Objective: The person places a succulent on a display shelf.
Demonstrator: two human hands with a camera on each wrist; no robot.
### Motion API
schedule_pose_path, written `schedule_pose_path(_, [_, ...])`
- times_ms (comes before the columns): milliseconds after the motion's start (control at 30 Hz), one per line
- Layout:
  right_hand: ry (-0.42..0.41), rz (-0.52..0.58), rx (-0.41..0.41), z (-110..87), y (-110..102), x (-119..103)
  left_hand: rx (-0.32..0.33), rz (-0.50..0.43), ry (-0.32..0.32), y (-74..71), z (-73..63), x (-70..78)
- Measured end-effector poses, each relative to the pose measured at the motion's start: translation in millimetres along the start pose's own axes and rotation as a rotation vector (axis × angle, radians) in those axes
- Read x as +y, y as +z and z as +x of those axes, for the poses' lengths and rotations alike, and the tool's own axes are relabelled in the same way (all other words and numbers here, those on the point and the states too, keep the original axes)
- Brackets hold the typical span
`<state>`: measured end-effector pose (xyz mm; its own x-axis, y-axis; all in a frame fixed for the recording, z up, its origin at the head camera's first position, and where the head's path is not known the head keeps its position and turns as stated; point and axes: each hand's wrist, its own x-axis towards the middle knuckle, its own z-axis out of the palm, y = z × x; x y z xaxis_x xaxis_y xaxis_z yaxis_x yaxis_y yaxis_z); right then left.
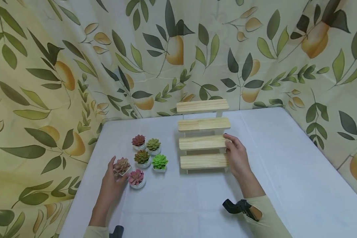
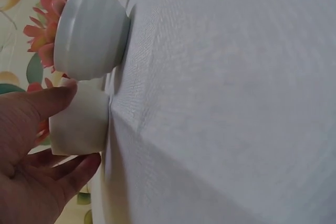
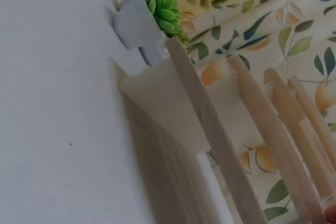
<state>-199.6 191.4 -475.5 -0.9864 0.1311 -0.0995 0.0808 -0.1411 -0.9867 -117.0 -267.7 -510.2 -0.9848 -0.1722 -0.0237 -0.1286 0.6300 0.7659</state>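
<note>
At the left of the table, my left hand [image 1: 111, 185] holds a dusty-pink artificial succulent [image 1: 122, 165] in a small white pot [image 2: 81, 121], thumb on one side and fingers on the other. The pot sits on or just at the cloth. Right beside it stands a brighter pink succulent [image 1: 136, 178] in a ribbed round pot [image 2: 92, 35]. On the other side, my right hand [image 1: 238, 158] grips the right end of a tiered wooden shelf [image 1: 204, 125] with pale planks and white side supports. Only a fingertip [image 3: 331, 214] shows in the right wrist view.
Several more potted succulents stand between my left hand and the shelf, among them a dark red one [image 1: 138, 140] and a bright green one [image 1: 159, 162]. A white cloth [image 1: 178, 205] covers the table. Behind hangs a leaf-and-fruit patterned curtain [image 1: 154, 59].
</note>
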Motion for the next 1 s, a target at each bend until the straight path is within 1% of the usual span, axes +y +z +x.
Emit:
schedule_pose_path(133, [-0.014, 0.125, -0.016, 4.3, -4, 7, -0.011, 0.036, -0.006, 0.0, 1.2, 1.7])
schedule_pose_path(233, [-0.027, 0.159, -0.038, 6.8, -5, 8, -0.007, 0.057, -0.014, -2.1, 1.9, 5.4])
schedule_pose_path(400, [-0.031, 0.190, -0.058, 6.5, -6, 8, 0.003, 0.087, 0.001, -6.0, 2.8, 11.5])
schedule_pose_path(500, [-0.032, 0.215, -0.074, 5.7, -9, 9, 0.003, 0.063, -0.003, -7.8, 3.0, 16.4])
schedule_pose_path(600, [-0.032, 0.231, -0.102, 7.6, -9, 9, 0.011, 0.032, -0.002, -13.2, 4.3, 22.5])
schedule_pose_path(767, [-0.024, 0.255, -0.133, 10.0, -12, 9, 0.052, 0.003, 0.013, -20.9, 4.8, 33.6])
schedule_pose_path(900, [-0.015, 0.261, -0.138, 8.5, -13, 10, 0.101, -0.019, 0.019, -23.0, 1.6, 42.8])
schedule_pose_path(1000, [-0.022, 0.269, -0.147, 7.7, -14, 11, 0.150, -0.041, 0.046, -23.3, 0.0, 51.6])
